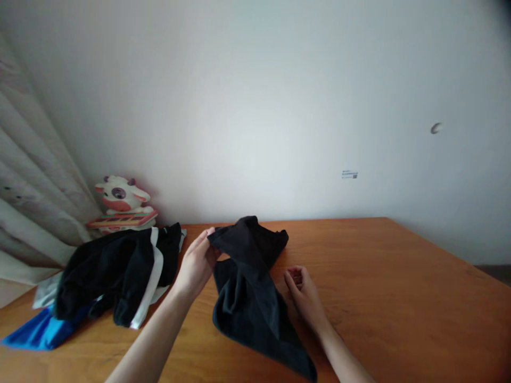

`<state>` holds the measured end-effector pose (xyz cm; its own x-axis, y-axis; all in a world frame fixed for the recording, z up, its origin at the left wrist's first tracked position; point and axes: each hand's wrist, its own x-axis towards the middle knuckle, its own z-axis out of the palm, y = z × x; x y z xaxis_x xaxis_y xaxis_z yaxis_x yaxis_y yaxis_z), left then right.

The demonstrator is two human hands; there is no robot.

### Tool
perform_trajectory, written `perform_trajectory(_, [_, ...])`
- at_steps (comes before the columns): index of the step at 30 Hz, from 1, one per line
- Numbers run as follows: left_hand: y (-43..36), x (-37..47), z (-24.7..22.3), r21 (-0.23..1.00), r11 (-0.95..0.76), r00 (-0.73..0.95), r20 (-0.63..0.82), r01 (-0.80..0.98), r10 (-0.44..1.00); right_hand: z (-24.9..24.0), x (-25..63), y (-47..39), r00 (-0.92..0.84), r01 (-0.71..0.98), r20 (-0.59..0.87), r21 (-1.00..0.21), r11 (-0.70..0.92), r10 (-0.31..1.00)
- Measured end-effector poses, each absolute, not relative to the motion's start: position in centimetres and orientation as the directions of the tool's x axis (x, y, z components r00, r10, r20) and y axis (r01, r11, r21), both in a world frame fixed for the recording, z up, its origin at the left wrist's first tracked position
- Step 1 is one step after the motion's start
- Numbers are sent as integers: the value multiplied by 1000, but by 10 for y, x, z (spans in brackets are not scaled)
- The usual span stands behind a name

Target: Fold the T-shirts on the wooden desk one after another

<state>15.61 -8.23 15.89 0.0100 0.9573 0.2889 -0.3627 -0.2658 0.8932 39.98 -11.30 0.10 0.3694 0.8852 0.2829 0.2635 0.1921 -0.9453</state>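
A crumpled black cloth garment (255,298) lies over the middle of the wooden table, its upper part lifted and folded. My left hand (199,261) pinches the garment's upper left corner between thumb and fingers. Just right of the cloth, my right hand (302,291) hovers low by the table with its fingers curled in and apart from the fabric. Nothing shows in that hand.
On the left of the wooden table (359,266) lie black clothes with a white stripe (115,266) over a blue cloth (50,332). Behind them, a cow-shaped toy (122,199) stands against the wall. A curtain (35,175) hangs at far left.
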Motion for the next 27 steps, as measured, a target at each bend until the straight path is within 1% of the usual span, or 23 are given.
perform_trajectory(2, [-81,139,192,865,-376,-33,388,-331,921,-1,401,-113,359,279,289,-941,194,887])
perform_trajectory(3, [-80,131,206,853,-439,-52,443,-282,895,-3,401,-113,359,283,290,-940,193,887])
perform_trajectory(4, [-79,122,217,846,-497,-62,495,-190,867,-4,401,-113,361,285,291,-939,193,886])
perform_trajectory(5, [-78,115,225,842,-536,-53,534,-54,844,-5,400,-113,363,287,295,-938,194,884])
perform_trajectory(6, [-77,108,227,831,-544,-27,550,119,835,-7,400,-113,359,292,300,-935,199,884])
perform_trajectory(7, [-75,102,224,799,-517,6,541,307,841,-8,399,-114,353,301,309,-931,205,883])
perform_trajectory(9, [-74,98,202,662,-394,69,460,638,885,-10,397,-114,319,327,329,-918,223,889])
perform_trajectory(10, [-76,98,184,586,-324,78,405,742,911,-11,397,-115,306,341,339,-911,229,890])
perform_trajectory(12, [-81,107,141,436,-231,126,257,870,958,-13,396,-116,295,371,358,-897,239,886])
perform_trajectory(14, [-89,121,97,341,-118,107,51,933,993,-15,395,-117,285,401,376,-882,247,881])
perform_trajectory(15, [-93,129,79,302,-62,73,-26,951,997,-16,395,-118,277,415,385,-874,252,880])
perform_trajectory(16, [-97,136,64,262,-24,38,-51,965,998,-16,395,-118,265,428,393,-866,257,881])
perform_trajectory(17, [-100,143,54,236,-24,32,-31,971,999,-17,394,-119,252,441,400,-858,263,881])
perform_trajectory(19, [-104,154,44,224,-62,52,48,973,997,-18,394,-121,227,466,416,-840,277,881])
perform_trajectory(21, [-106,157,45,237,-138,111,125,961,986,-20,395,-123,205,488,428,-824,287,880])
perform_trajectory(23, [-108,154,50,253,-201,161,172,946,972,-21,396,-123,184,501,435,-813,297,881])
perform_trajectory(27, [-112,132,59,297,-242,176,234,924,956,-22,397,-122,152,509,458,-796,328,876])
